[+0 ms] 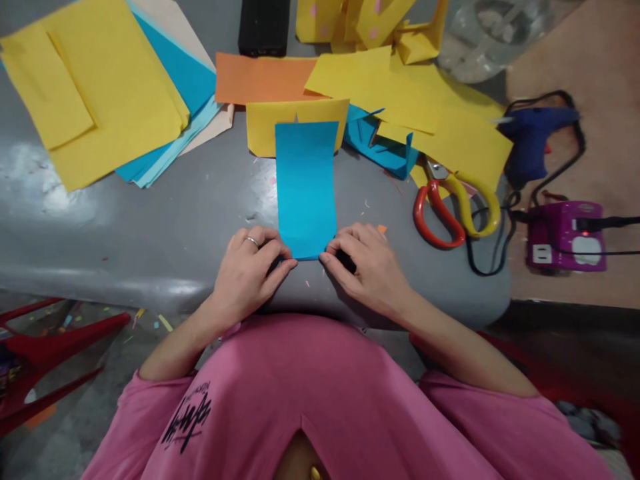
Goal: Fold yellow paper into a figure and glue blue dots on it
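Observation:
A blue paper strip [306,187] lies lengthwise before me, its far end overlapping a yellow paper piece [260,130]. Along its near edge there is a narrow fold. My left hand [255,267] pinches the near left corner between thumb and fingers, and a ring shows on one finger. At the near right corner my right hand [367,263] pinches the same strip, thumb toward me. Right of the strip sits a folded blue paper piece [383,150]. Scissors [453,207] with one red and one yellow handle lie beyond my right hand.
Stacked yellow sheets [120,87] lie at the left over blue ones. An orange strip [265,79], loose yellow paper [450,120] and a black box-shaped object [264,27] are at the back. A blue glue gun [530,140] and purple power adapter [565,237] with cords stand right.

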### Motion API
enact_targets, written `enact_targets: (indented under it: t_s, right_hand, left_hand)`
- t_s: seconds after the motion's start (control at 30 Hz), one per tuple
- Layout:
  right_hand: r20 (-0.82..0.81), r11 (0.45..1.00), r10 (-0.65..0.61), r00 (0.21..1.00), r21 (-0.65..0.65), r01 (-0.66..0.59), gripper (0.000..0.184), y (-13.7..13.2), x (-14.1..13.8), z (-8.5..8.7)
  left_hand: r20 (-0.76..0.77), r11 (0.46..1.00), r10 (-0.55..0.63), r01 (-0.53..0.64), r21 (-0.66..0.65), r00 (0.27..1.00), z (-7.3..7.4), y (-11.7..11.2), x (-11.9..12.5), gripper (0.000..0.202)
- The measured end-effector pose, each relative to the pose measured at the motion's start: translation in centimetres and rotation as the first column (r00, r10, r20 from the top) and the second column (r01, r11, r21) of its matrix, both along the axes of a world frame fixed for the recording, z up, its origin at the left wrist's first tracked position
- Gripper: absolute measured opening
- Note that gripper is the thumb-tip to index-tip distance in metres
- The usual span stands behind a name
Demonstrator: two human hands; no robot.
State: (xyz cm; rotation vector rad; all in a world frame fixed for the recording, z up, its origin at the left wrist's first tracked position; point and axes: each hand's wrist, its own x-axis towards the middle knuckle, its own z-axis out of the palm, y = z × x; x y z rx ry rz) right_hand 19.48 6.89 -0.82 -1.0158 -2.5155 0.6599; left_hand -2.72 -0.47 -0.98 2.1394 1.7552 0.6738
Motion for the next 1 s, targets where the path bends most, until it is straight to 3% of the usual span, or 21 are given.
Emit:
enact_targets:
  t_s: [0.2, 0.63, 1.0]
  right_hand:
    - [-0.003, 0.999, 0.043, 0.999, -0.003, -0.043, 0.020, 0.04, 0.16, 0.04]
    - [0.015, 1.000, -0.001, 1.000, -0.024, 0.001, 0.015, -0.22, -0.12, 0.25]
    - [0.002, 0.999, -0.028, 1.000, -0.018, 0.028, 0.013, -0.25, -0.06, -0.01]
  left_hand:
    - [0.001, 1.000, 0.006, -0.006, 0.013, 1.000, -0.07, 0.09, 0.21, 0.017]
    - [-0.013, 0.997, 0.078, -0.078, -0.011, 0.997, -0.07, 0.05, 0.69, 0.016]
    - [-0.013, 0.994, 0.095, -0.095, 0.045, 0.995, -0.31, 0.07, 0.74, 0.016]
